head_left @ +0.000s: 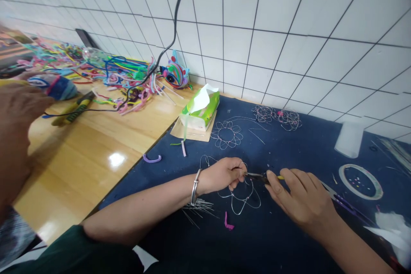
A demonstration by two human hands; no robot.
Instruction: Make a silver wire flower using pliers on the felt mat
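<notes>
My left hand (226, 174), with a silver bangle at the wrist, pinches a flower-shaped wire frame (245, 200) made of thin looped wire. Part of the frame is hidden behind the fingers. My right hand (300, 195) is wrapped round a pair of pliers (257, 175); a bit of yellow handle shows. The jaws of the pliers meet the wire at my left fingertips. Beneath my left wrist lies a bundle of straight wire pieces (199, 206). A bent magenta strip (228, 222) rests in front of the frame.
A finished-looking wire flower ring (226, 135) and wire balls (289, 119) lie at the back, near a tissue pack (202, 109). Right of my hands are a white ring (361, 182) and purple-handled scissors (348, 205). At left, another person's hand (22, 107) is near pliers (73, 109) and colourful pipe cleaners (112, 72).
</notes>
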